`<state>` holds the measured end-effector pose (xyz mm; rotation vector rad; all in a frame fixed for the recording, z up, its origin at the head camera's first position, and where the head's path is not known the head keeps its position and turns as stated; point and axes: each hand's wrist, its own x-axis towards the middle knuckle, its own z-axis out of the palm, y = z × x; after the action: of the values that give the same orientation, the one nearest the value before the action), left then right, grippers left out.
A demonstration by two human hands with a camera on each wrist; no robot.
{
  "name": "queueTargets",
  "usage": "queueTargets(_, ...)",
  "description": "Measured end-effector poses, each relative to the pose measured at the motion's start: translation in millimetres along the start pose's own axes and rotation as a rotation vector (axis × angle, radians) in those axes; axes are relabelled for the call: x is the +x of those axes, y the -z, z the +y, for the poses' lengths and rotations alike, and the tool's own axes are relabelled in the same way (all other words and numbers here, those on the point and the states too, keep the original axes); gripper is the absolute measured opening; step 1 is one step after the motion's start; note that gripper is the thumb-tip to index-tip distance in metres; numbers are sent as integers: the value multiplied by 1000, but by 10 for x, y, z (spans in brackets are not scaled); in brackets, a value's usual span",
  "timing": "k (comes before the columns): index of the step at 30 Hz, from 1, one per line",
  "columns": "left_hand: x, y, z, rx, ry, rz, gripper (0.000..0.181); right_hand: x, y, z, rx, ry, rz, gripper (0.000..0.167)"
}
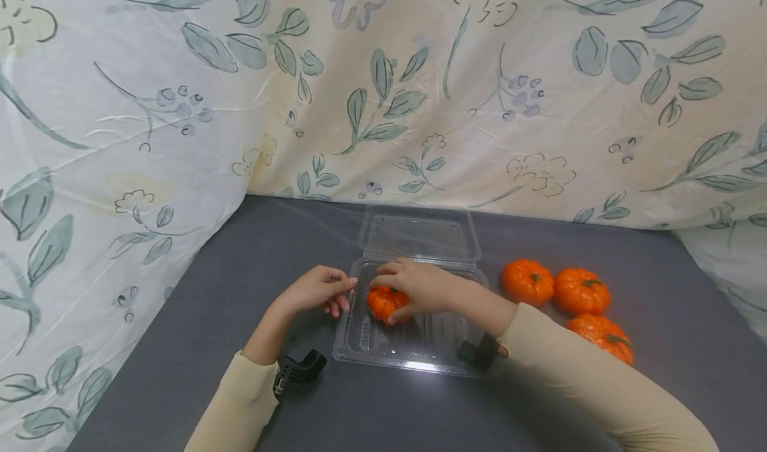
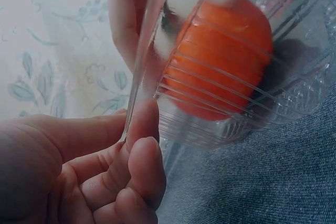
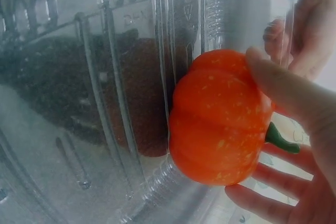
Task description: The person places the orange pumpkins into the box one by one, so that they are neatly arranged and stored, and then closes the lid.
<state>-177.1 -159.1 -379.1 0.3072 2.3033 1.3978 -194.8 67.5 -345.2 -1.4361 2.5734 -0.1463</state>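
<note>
A clear plastic clamshell container (image 1: 389,357) lies on the dark table, its lid (image 1: 419,233) folded back toward the curtain. Inside the left part of its base is a small orange pumpkin (image 1: 382,303) with a green stem. My right hand (image 1: 422,285) holds this pumpkin (image 3: 220,121) from above, thumb on one side and fingers on the other. At the container's left edge, my left hand (image 1: 316,289) pinches the thin rim (image 2: 137,77) between thumb and fingers. Through the ribbed plastic wall the left wrist view shows the pumpkin (image 2: 218,64), partly blurred by reflections.
To the right of the container sit three more orange pumpkins, one at the left (image 1: 527,282), another beside it (image 1: 581,291), and a third nearer (image 1: 602,335), partly behind the right sleeve. A leaf-patterned cloth (image 1: 383,119) hangs behind the table (image 1: 269,239).
</note>
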Motion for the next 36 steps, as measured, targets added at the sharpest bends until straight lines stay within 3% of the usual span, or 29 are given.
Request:
queueTargets(13,-3,-24,-37,-3,-4,11,31,-53,19,-53,12,-77,-27,62)
queueTargets(23,-1,-20,-19,0,15,18,31,-257,384,-118,38,-117,-6,51)
queueTargets(30,2,-8,-8,2,13,17,30,-438,619,-161,131,-158,-125,60)
queueTargets(36,3,4,-6,-3,12,10,30,-560,712,-174,165,-164,-192,45)
